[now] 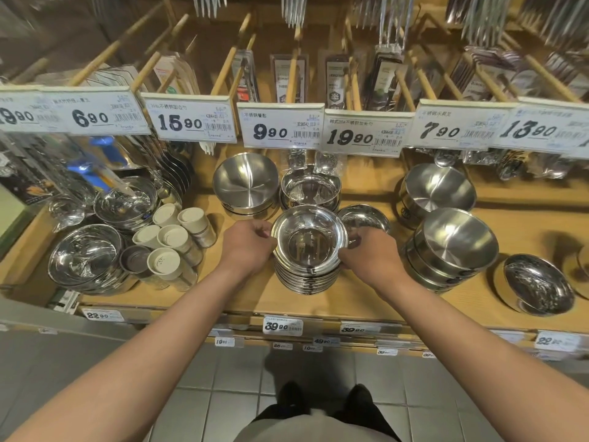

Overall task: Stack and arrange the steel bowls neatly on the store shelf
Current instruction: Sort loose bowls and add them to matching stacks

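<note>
- The wooden store shelf [366,301] carries everything here; I read its bare front strip as the room I have to shuffle piles without pushing anything off the lip.
- The stack of shiny rimmed steel bowls [307,250] stands mid-shelf, near the front edge, nested rim on rim. I hold it from both sides so the pile stays plumb while I square it up.
- My left hand [247,245] is curled, fingers closed against the left rim of the top bowl; my right hand [366,255] mirrors it on the right rim, fingers pinched round the edge. Both grip the pile; neither is spread open.
- The brushed bowls at right [452,244] sit tilted in a leaning pile, well apart from my right wrist; I judge them still to need straightening.
- Behind the stack, a brushed bowl [245,183] and a polished bowl pile [310,191] stand side by side, close enough to block any push backward.
- A small polished bowl [365,218] sits just behind my right hand, the nearest thing I could knock.
- The lidded beige cups [172,240] cluster left, tipped over, limiting a slide that way.
- Price tags [282,127] overhang the back row and hide what lies beneath them.
</note>
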Demonstrator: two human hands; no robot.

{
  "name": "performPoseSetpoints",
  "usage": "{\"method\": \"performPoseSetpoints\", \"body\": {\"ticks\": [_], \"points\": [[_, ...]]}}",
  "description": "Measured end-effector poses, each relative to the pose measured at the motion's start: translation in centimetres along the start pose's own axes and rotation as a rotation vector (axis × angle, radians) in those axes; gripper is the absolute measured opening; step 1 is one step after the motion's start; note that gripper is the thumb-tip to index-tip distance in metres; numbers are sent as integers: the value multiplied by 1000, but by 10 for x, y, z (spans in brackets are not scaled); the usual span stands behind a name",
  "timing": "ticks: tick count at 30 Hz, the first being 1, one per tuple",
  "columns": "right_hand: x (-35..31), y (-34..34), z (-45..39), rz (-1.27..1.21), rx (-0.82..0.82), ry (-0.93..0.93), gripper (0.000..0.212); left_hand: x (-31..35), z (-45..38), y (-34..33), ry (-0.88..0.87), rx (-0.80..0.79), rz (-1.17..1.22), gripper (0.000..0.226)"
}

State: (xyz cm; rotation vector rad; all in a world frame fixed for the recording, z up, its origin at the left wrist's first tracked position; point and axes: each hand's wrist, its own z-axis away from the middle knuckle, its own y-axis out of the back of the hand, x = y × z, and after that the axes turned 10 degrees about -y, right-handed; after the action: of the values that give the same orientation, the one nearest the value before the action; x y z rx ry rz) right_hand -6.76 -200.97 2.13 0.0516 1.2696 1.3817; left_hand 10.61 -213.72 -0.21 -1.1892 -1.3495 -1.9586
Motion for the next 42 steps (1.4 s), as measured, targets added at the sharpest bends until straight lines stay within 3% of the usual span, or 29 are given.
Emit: {"method": "performPoseSetpoints", "body": {"ticks": [8,12,14,22,26,30,32,36,42], "points": [[2,0,2,91,26,9,8,3,-2,-2,-24,-28,-65,15],[2,-1,1,84,15,12,41,3,-3,-2,-16,-31,-72,18],[2,-1,0,80,19,22,46,2,-4,-2,-14,-35,-93,15],[3,0,3,74,14,38,20,4,-4,-1,-33,-48,-144,12],[4,4,9,9,2,37,33,7,1,3,-27,-67,-201,38],[21,21,27,-192,37,-6,37,26,16,12,-187,83,-266,40],[32,36,39,-341,41,-15,19,42,27,11,-282,106,-194,33],[55,78,60,-616,97,-17,11,86,48,-10,-380,-33,63,18],[116,148,67,-772,297,-120,10,131,84,-71,-254,-357,230,16]]}}
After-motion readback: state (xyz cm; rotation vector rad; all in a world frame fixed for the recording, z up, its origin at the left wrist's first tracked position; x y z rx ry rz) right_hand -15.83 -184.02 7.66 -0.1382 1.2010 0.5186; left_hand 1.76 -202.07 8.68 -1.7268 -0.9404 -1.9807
